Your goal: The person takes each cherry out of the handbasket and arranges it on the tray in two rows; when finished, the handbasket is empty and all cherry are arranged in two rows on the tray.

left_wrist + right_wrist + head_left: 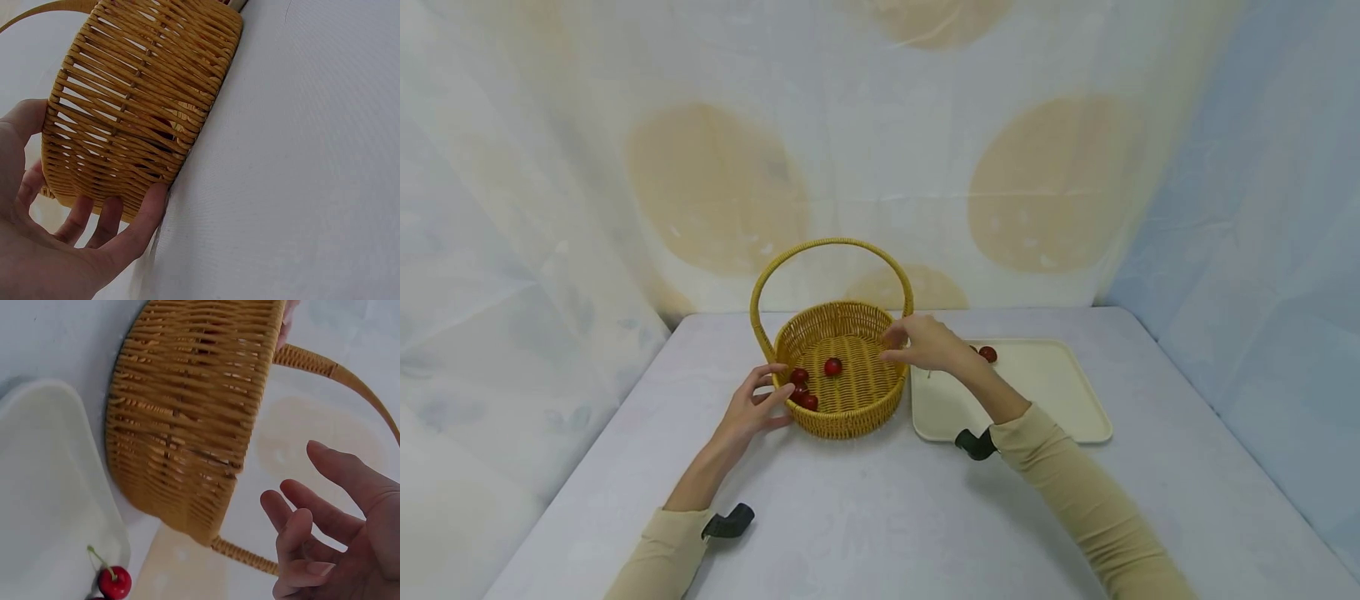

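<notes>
A round yellow-brown wicker basket (850,423) with a tall hoop handle (832,242) stands on the table. My left hand (758,402) grips its left side, with the thumb over the rim and the fingers spread along the outer weave (134,94). Inside, several dark red cherries (808,402) lie near that left side, and one cherry (832,367) rests nearer the middle. Over the right rim hovers my right hand (925,343), fingers loosely bent, nothing between them in the right wrist view.
A cream rectangular tray (1037,400) lies right of the basket. Near its far edge is a cherry (988,354), partly beside another behind my right wrist; the right wrist view shows one cherry (115,582) with a green stem. Patterned cloth (880,167) hangs behind the table.
</notes>
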A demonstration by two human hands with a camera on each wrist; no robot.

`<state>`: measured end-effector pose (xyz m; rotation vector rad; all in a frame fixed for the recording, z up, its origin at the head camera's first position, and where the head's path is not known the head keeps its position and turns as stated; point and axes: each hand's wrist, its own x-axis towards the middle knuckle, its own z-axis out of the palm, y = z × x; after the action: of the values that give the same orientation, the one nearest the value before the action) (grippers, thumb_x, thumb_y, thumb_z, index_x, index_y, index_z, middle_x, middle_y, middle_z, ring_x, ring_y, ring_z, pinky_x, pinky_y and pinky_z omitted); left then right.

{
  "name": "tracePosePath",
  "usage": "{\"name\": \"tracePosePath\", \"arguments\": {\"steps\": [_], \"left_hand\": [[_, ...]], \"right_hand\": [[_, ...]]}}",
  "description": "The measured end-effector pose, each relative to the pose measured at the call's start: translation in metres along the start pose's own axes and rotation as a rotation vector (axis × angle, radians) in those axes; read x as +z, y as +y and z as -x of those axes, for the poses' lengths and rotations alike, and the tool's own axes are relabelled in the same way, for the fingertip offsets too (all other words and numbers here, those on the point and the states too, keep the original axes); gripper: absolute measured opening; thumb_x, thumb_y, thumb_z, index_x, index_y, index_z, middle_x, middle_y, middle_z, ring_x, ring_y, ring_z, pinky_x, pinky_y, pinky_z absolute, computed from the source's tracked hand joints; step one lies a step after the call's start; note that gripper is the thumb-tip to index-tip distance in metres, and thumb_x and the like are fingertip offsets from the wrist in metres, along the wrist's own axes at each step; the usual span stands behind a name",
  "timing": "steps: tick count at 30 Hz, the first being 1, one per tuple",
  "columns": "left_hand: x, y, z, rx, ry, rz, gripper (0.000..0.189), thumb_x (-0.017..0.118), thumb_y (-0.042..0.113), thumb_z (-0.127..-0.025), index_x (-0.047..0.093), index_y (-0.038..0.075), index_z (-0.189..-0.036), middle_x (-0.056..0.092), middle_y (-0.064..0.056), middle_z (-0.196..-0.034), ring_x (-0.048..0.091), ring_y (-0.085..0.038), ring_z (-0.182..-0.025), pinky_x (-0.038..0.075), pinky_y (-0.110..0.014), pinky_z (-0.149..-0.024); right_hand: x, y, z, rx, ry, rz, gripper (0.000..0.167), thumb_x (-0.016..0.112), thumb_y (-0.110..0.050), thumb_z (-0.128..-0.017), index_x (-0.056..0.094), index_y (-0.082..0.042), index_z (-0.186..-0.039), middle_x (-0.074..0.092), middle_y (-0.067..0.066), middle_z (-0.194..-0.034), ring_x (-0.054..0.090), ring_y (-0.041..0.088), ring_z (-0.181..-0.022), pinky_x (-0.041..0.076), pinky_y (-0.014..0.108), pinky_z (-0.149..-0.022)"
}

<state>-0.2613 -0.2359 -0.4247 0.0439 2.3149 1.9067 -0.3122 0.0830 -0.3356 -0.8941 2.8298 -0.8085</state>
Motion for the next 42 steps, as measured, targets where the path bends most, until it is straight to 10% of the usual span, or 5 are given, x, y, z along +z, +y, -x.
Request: {"name": "tracePosePath", "arguments": {"steps": [13, 42], "left_hand": [[-0.005, -0.023, -0.013, 0.038, 0.013, -0.005, 0.062, 0.067, 0.042, -0.092, 0.039, 0.021, -0.143, 0.033, -0.014, -0.139, 0.048, -0.036, -0.127, 0.058, -0.050, -0.090], [-0.002, -0.017, -0.009, 0.048, 0.000, -0.002, 0.064, 0.066, 0.041, -0.093, 0.037, 0.018, -0.145, 0.033, -0.016, -0.139, 0.048, -0.037, -0.127, 0.057, -0.052, -0.091]], "right_hand": [[0.032, -0.013, -0.016, -0.031, -0.047, -0.029, 0.034, 0.070, -0.032, -0.092, 0.069, -0.011, -0.118, 0.074, 0.002, -0.097, 0.067, 0.015, -0.090, 0.056, 0.026, -0.074], [0.073, -0.012, -0.045, 0.006, -0.088, -0.039, 0.033, 0.068, -0.030, -0.093, 0.069, -0.007, -0.117, 0.073, 0.009, -0.102, 0.068, 0.019, -0.090, 0.057, 0.029, -0.075]]}}
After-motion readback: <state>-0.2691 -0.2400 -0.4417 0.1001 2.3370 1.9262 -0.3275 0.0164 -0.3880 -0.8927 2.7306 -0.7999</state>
